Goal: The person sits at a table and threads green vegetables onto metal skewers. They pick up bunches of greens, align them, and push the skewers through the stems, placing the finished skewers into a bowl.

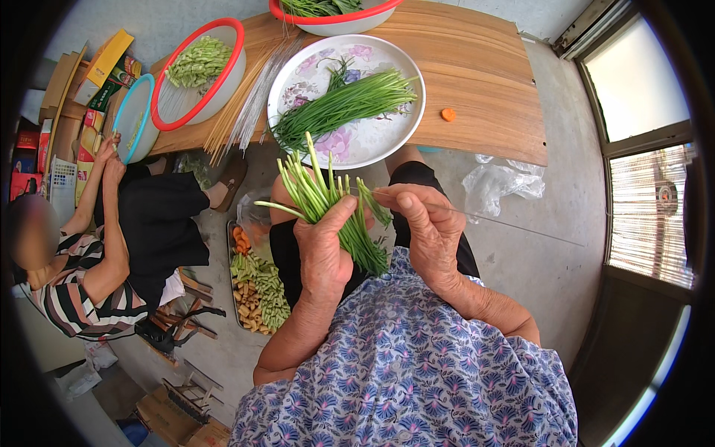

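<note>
My left hand [327, 248] grips a bundle of green stalks [313, 195], which look like Chinese chives, with pale cut ends upward and darker tips hanging over my lap. Between the thumb and fingers of my right hand [427, 229] is a thin metal skewer [519, 226] that extends out to the right. Its left end is at a short folded green piece [373, 204] beside the bundle; whether it pierces that piece is hard to see. A larger pile of the same greens [352, 106] lies on the flowered oval tray [368, 148] before me.
Skewers [257, 95] of wood and metal lie on the wooden table [475, 67], left of the tray. Red-rimmed basins [237, 61] hold greens. A carrot slice [448, 114] lies right. Below, a metal tray [230, 279] holds cut vegetables. Another person [100, 268] sits at left.
</note>
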Available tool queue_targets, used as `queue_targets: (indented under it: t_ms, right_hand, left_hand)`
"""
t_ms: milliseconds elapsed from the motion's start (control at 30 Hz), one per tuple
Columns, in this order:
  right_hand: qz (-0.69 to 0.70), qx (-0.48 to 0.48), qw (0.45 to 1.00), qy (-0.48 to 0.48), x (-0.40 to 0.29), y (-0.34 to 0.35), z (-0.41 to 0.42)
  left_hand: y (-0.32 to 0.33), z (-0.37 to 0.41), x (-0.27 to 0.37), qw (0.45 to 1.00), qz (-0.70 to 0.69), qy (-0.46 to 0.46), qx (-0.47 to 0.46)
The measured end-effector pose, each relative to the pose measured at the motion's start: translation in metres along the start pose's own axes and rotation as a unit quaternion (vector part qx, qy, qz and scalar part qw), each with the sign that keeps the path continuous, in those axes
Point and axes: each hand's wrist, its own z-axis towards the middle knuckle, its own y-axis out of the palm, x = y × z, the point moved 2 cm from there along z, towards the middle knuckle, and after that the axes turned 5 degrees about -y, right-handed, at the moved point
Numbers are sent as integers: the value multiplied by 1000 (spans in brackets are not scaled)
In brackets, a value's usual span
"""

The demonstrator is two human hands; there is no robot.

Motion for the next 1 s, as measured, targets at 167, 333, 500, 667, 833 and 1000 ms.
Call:
queue_targets:
  t_ms: [167,333,500,667,833,1000]
  right_hand:
    - [2,2,1000,3,1,0,-1]
    - [-25,-2,1000,-7,-1,0,-1]
    - [-62,-7,997,-40,-3,1,-1]
    - [-76,13,997,-14,-3,2,1]
    - [-28,12,1000,-3,8,2,3]
    - [-37,6,999,20,3,1,7]
  left_hand:
    - [0,0,-1,1000,5,4,-4]
    - [0,0,-1,1000,18,17,-2]
    - [-2,1,-4,997,41,62,2]
    - [3,-3,-4,992,58,107,-18]
    - [12,-8,-1,991,56,117,-36]
    - [6,-4,-1,985,98,136,-38]
